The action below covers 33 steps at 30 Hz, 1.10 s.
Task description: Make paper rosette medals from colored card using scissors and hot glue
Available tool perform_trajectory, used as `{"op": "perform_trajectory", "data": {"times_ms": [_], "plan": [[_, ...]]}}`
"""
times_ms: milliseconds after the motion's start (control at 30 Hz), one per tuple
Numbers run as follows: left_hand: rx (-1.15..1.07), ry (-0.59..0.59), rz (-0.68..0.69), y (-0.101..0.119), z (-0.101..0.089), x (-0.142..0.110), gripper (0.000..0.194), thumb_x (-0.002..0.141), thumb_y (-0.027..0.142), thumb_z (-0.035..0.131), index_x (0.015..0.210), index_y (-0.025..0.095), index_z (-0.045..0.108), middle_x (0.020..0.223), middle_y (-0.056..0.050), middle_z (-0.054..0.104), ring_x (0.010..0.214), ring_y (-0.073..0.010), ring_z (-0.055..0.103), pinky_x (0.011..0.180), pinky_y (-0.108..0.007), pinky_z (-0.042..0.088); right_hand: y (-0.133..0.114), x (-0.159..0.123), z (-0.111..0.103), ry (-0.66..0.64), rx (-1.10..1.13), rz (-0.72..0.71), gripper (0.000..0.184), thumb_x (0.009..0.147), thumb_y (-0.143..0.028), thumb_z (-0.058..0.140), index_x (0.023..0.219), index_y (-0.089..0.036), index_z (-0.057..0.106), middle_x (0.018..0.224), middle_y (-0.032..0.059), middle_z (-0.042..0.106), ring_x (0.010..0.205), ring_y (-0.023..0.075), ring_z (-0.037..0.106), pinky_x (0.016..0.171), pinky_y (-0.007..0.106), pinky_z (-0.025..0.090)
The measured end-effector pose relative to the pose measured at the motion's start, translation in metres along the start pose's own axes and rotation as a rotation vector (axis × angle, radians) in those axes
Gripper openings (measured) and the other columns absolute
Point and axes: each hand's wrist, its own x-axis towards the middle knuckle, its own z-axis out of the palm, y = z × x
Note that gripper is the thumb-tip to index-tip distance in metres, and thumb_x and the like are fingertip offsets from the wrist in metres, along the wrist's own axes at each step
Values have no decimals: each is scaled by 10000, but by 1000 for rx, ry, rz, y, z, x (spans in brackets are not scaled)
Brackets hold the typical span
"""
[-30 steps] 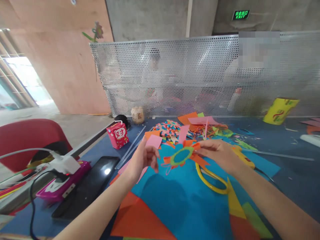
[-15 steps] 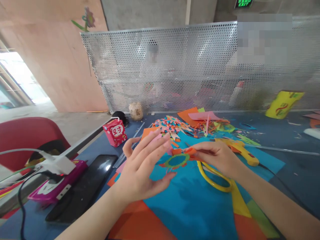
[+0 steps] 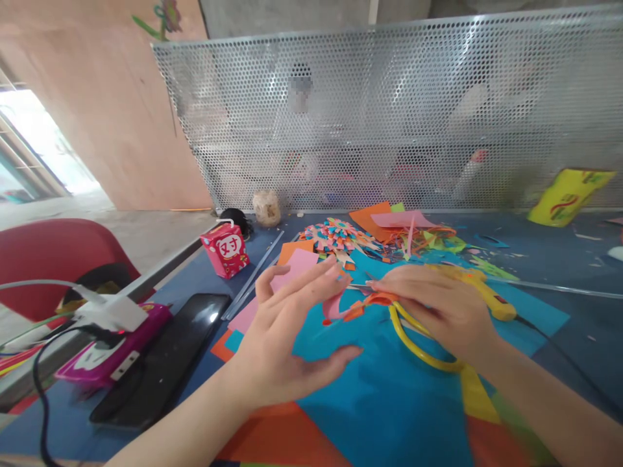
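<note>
My left hand [image 3: 287, 331] is raised over the blue paper [image 3: 384, 389], fingers spread and nothing in its grasp. My right hand [image 3: 438, 311] has its fingers pinched on an orange paper strip [image 3: 374, 301]; a curled pink piece [image 3: 333, 307] shows at the strip's left end, between the two hands. Yellow-handled scissors [image 3: 423, 355] lie on the blue paper beneath my right hand, their blades pointing left. Just right of that hand lies a yellow glue gun [image 3: 499, 305], partly covered by it.
A layered paper flower [image 3: 335, 235] and paper scraps [image 3: 428, 241] lie at the back. On the left are a phone [image 3: 165, 363], a purple power strip [image 3: 117, 350] and a red drink box [image 3: 225, 250]. Behind stands a perforated metal screen [image 3: 360, 130], with people beyond it.
The orange paper has turned in my right hand, and the green ring seen on it before no longer shows. My left hand's fingers remain spread. The view has tilted slightly down.
</note>
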Motion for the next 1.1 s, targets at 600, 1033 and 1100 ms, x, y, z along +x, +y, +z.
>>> {"op": "perform_trajectory", "data": {"times_ms": [600,1033,1100], "plan": [[-47,-53,34,11,-2,-4,626,677,97,567,1245,143,308,944,-52,681,1005,-201,574,1039,-445,133,-19,-9,-18,-38,-357,-236,418,843,-95,429,1230,-252,429,942,16,659,945,160,569,819,317,467],[-76,-40,8,15,-4,0,622,695,51,543,1245,209,299,897,-15,690,1005,-185,574,1020,-413,217,-21,-1,-15,29,-345,-247,437,835,-81,432,1241,-243,423,906,26,661,889,158,580,779,308,476],[-75,-20,13,16,-5,3,617,691,38,542,1235,217,314,875,-11,693,978,-188,589,1011,-410,238,-21,0,-14,43,-353,-258,429,836,-84,434,1237,-238,425,890,24,663,869,152,582,761,299,477]]}}
